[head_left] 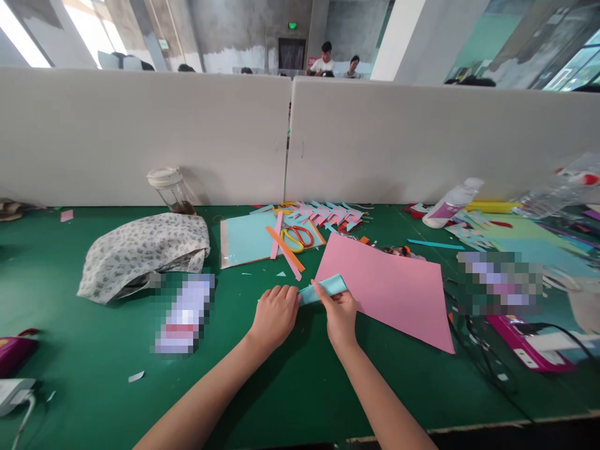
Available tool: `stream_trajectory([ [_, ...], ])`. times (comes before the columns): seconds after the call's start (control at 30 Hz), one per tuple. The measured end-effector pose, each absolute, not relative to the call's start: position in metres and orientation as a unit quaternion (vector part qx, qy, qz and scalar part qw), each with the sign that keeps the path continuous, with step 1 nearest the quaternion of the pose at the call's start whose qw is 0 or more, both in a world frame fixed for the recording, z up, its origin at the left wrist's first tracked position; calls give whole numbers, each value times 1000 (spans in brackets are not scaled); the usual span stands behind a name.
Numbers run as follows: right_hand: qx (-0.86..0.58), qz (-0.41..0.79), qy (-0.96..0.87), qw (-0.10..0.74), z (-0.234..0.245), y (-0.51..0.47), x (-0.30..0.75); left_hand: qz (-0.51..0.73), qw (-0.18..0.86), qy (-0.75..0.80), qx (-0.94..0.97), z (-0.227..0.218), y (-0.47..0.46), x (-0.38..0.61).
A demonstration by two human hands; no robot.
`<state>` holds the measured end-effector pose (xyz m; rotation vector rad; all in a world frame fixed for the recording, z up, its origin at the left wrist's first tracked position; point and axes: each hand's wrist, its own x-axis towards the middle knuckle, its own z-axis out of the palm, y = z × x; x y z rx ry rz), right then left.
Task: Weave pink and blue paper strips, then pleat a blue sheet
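Observation:
A light blue paper strip [323, 287] lies on the green table [94, 337], held between both my hands. My left hand [275, 314] pinches its left end, fingers curled down on it. My right hand [340, 312] presses the strip's middle, next to the near corner of a large pink paper sheet [384, 287]. The strip's right end sticks out over that pink sheet.
Behind lie a light blue sheet [246, 240] with orange-handled scissors [299, 237] and loose paper strips, plus a row of pink and blue cut pieces [328, 214]. A flowered cloth bag [140, 250] and a jar [169, 187] sit left. Bottles, coloured paper and cables crowd the right side. White partitions [187, 137] wall the back.

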<state>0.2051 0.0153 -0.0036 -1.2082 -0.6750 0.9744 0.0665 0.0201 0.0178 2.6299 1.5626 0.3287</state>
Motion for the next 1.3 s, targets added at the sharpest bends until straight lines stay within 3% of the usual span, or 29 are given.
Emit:
stream_trajectory([
  [0.43, -513, 487, -270, 653, -5, 19, 205, 84, 60, 479, 872, 17, 29, 54],
  [1.0, -510, 422, -235, 712, -2, 22, 229, 144, 300, 467, 819, 23, 30, 46],
  [1.1, -503, 462, -259, 682, 1, 20, 226, 204, 366, 473, 775, 23, 29, 44],
  [1.3, -503, 530, -296, 615, 1, 17, 212, 235, 387, 483, 750, 20, 29, 46],
])
